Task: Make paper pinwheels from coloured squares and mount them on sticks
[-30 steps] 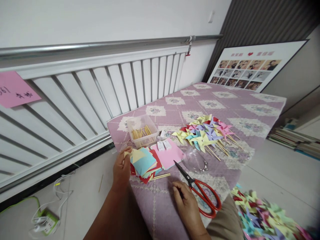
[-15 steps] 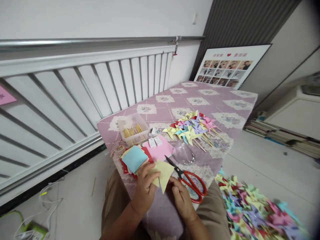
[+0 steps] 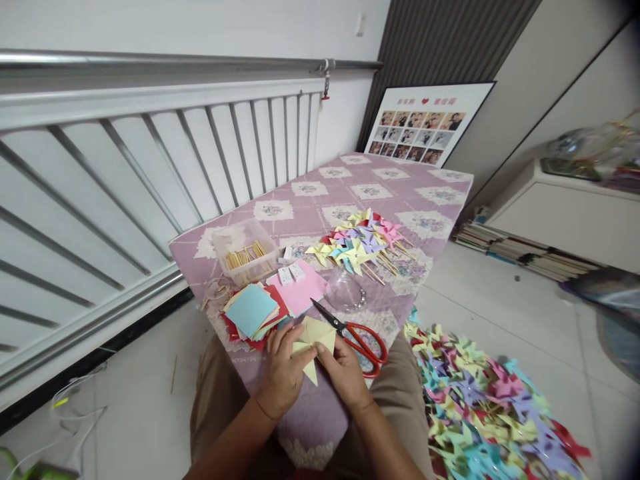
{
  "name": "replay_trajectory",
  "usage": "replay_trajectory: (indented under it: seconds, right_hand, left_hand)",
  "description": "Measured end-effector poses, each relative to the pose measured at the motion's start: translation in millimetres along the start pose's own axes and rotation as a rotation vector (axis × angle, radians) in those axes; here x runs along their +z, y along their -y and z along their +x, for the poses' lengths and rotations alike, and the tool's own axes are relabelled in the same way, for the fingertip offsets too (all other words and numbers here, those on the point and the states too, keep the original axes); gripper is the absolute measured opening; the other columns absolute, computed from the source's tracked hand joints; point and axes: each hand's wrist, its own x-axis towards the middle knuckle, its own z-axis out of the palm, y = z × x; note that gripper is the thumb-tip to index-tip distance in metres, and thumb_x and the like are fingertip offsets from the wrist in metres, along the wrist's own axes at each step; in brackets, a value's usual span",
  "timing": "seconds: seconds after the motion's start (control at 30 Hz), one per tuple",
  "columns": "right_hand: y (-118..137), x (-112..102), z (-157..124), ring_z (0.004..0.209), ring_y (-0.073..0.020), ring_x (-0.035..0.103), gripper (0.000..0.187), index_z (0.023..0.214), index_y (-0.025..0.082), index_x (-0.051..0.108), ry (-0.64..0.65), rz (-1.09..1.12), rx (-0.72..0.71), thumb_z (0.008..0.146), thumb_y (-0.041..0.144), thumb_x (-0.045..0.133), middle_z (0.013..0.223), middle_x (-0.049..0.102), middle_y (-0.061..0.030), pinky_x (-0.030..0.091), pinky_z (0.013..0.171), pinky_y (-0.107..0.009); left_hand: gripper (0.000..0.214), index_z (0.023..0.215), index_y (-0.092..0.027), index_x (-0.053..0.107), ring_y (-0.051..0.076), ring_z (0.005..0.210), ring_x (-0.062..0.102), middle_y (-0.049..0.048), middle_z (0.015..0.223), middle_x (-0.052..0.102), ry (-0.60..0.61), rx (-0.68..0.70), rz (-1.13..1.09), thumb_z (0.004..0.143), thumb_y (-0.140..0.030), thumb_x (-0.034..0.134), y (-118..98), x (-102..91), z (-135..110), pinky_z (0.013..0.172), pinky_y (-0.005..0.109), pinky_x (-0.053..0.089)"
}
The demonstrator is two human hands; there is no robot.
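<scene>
Both hands pinch a pale yellow paper square [image 3: 314,339] over the near end of the purple patterned mattress [image 3: 390,193]. My left hand [image 3: 283,370] grips its left side, and my right hand [image 3: 341,371] holds its right side, folding it. Just behind my left hand lies a stack of coloured paper squares [image 3: 251,312], light blue on top. Red-handled scissors [image 3: 358,335] lie open right beside my right hand.
A clear box of wooden sticks [image 3: 243,254], pink paper [image 3: 301,293], a clear round lid [image 3: 346,295] and finished pinwheels [image 3: 356,247] lie further up the mattress. Many more pinwheels [image 3: 483,407] cover the floor at right. White railing [image 3: 150,167] runs along the left.
My left hand lifted a yellow sheet off the stack and brought it toward me; my right hand joined it. The view swung to the right.
</scene>
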Motion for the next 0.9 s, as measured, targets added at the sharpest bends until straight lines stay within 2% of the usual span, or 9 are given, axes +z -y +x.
replay_trajectory:
  seconds: [0.07, 0.17, 0.3, 0.43, 0.6, 0.77, 0.9]
  right_hand:
    - [-2, 0, 0, 0.095, -0.0267, 0.066, 0.029, 0.107, 0.021, 0.068, -0.019, -0.019, -0.007, 0.085, 0.04, 0.063, 0.105, 0.074, -0.0074, 0.052, 0.088, -0.041]
    - [-4, -1, 1, 0.087, -0.0251, 0.067, 0.026, 0.101, 0.021, 0.07, -0.043, -0.042, -0.016, 0.086, 0.04, 0.062, 0.098, 0.075, -0.0062, 0.054, 0.082, -0.039]
    - [-4, -3, 1, 0.091, -0.0256, 0.067, 0.027, 0.101, 0.021, 0.07, -0.061, -0.038, -0.02, 0.086, 0.042, 0.062, 0.101, 0.075, -0.0066, 0.053, 0.084, -0.039]
    - [-3, -4, 1, 0.097, -0.028, 0.067, 0.033, 0.105, 0.02, 0.069, -0.087, 0.003, 0.02, 0.084, 0.045, 0.064, 0.109, 0.074, -0.0089, 0.053, 0.086, -0.042]
    - [-3, -4, 0, 0.095, -0.0297, 0.068, 0.038, 0.106, 0.02, 0.068, -0.099, 0.113, 0.104, 0.081, 0.048, 0.066, 0.103, 0.076, -0.0092, 0.055, 0.083, -0.044]
    - [-1, -4, -1, 0.086, -0.0279, 0.07, 0.037, 0.105, 0.021, 0.068, -0.122, 0.166, 0.12, 0.081, 0.049, 0.066, 0.101, 0.076, -0.0083, 0.054, 0.083, -0.045]
    - [1, -5, -1, 0.083, -0.028, 0.07, 0.039, 0.105, 0.021, 0.067, -0.121, 0.149, 0.132, 0.08, 0.051, 0.065, 0.099, 0.076, -0.0083, 0.056, 0.078, -0.044]
  left_hand:
    - [0.044, 0.111, -0.035, 0.066, 0.027, 0.125, 0.043, 0.0061, 0.133, 0.052, 0.002, 0.001, 0.001, 0.083, -0.005, 0.05, 1, 2.1, -3, 0.101, 0.053, 0.041]
    - [0.055, 0.122, -0.029, 0.059, 0.028, 0.129, 0.041, 0.0093, 0.138, 0.048, -0.002, -0.028, -0.068, 0.077, 0.0, 0.048, 3, 4.8, -7, 0.105, 0.054, 0.039]
    - [0.066, 0.133, -0.022, 0.048, 0.026, 0.134, 0.039, 0.0129, 0.14, 0.046, -0.017, -0.171, -0.165, 0.073, 0.003, 0.042, 6, 7.6, -9, 0.11, 0.051, 0.037]
    - [0.064, 0.136, -0.02, 0.043, 0.022, 0.135, 0.039, 0.0127, 0.141, 0.046, -0.055, -0.288, -0.237, 0.077, 0.002, 0.038, 9, 11.1, -9, 0.111, 0.046, 0.037]
    - [0.063, 0.135, -0.021, 0.044, 0.021, 0.134, 0.04, 0.0121, 0.141, 0.046, -0.067, -0.335, -0.333, 0.077, 0.001, 0.037, 14, 15.3, -11, 0.113, 0.045, 0.035]
    - [0.05, 0.134, -0.02, 0.045, 0.023, 0.129, 0.047, 0.0134, 0.137, 0.052, -0.057, -0.471, -0.484, 0.084, -0.01, 0.044, 19, 20.0, -14, 0.107, 0.045, 0.041]
    - [0.047, 0.134, -0.02, 0.044, 0.023, 0.122, 0.053, 0.0143, 0.134, 0.053, -0.01, -0.522, -0.654, 0.087, -0.017, 0.047, 21, 23.6, -16, 0.102, 0.043, 0.045]
